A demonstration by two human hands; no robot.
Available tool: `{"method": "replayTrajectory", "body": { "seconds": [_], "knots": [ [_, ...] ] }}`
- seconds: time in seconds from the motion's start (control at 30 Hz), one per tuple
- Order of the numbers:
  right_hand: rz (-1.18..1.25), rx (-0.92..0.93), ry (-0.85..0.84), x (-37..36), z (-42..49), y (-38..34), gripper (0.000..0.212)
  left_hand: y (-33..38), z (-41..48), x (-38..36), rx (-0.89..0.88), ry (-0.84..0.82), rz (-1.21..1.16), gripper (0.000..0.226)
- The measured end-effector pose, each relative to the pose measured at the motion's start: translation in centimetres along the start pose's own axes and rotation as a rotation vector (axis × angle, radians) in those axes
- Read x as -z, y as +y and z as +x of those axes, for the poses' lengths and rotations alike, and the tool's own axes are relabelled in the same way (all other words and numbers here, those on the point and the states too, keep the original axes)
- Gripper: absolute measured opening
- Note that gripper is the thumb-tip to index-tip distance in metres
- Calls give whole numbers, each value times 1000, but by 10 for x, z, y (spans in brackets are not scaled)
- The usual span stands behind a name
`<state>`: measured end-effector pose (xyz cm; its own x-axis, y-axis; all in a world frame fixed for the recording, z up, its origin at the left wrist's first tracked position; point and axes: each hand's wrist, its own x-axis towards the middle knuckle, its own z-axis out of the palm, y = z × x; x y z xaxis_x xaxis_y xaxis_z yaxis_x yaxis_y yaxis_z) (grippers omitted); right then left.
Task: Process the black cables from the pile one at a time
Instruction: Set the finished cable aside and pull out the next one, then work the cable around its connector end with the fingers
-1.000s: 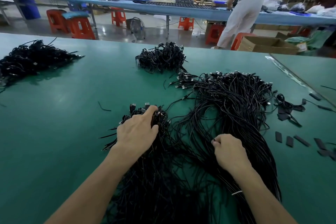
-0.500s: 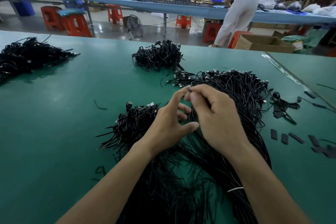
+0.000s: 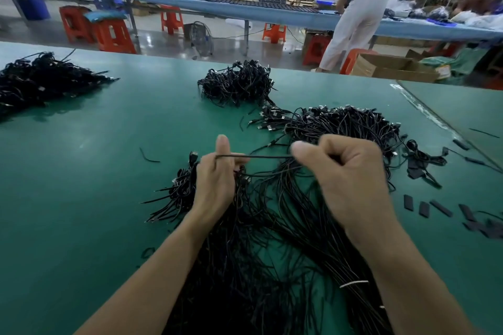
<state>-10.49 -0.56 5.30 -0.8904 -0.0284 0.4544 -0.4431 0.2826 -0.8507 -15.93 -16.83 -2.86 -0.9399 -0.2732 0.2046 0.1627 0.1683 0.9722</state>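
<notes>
Pinching one cable [image 3: 261,156] level between them, left hand [image 3: 215,185] and right hand [image 3: 351,179] hover with fingers curled above the pile [image 3: 340,128]; green table [image 3: 81,198] spreads wide to their left

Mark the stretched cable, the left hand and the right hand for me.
stretched cable [image 3: 261,156], head view, mid-span between the hands.
left hand [image 3: 215,187], head view, back of the hand.
right hand [image 3: 351,179], head view, back of the hand.

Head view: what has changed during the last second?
The left hand and right hand lifted off the cable pile, met, then drew apart; they now pinch one black cable stretched between them. The far pile stayed put.
</notes>
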Motion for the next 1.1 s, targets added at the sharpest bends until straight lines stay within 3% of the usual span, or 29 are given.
{"method": "replayTrajectory", "body": {
  "seconds": [0.07, 0.13, 0.2, 0.27, 0.33, 0.37, 0.43, 0.53, 0.6, 0.8, 0.97, 1.03, 1.1],
  "knots": [
    [-82, -123, 141, 12, 8, 20, 50, 6, 2, 9, -73, 50, 4, 72],
    [-259, -181, 162, 24, 11, 37, 51, 19, 2, 11, -198, 28, 24, 61],
    [-558, -198, 24, 28, 9, 45, 40, 36, -1, 10, -342, -4, 86, 49],
    [-689, -242, -141, 22, 4, 41, 31, 49, -4, 9, -475, -50, 222, 44],
    [-566, -252, -204, 11, -1, 34, 55, 54, -8, 4, -565, -90, 449, 41],
    [-434, -238, -196, 4, -2, 28, 68, 56, -10, 1, -567, -109, 561, 39],
    [-223, -251, -205, -6, -4, 16, 75, 52, -12, -2, -500, -152, 710, 32],
    [-266, -265, -285, -15, -7, 12, 43, 41, -11, 0, -386, -260, 746, 18],
    [-325, -216, -236, -16, -7, 16, 27, 37, -13, 3, -394, -314, 711, 17],
    [-292, -209, 42, 0, 0, 32, 33, 22, -11, 13, -322, -484, 418, 19],
    [-302, -253, 237, 20, 9, 44, 27, 19, -5, 21, -216, -402, 255, 39],
    [-463, -204, 251, 26, 11, 48, 23, 18, -2, 24, -219, -332, 287, 36],
    [-701, -153, 150, 29, 9, 50, 22, 19, 0, 26, -247, -274, 323, 33]
  ]
}}
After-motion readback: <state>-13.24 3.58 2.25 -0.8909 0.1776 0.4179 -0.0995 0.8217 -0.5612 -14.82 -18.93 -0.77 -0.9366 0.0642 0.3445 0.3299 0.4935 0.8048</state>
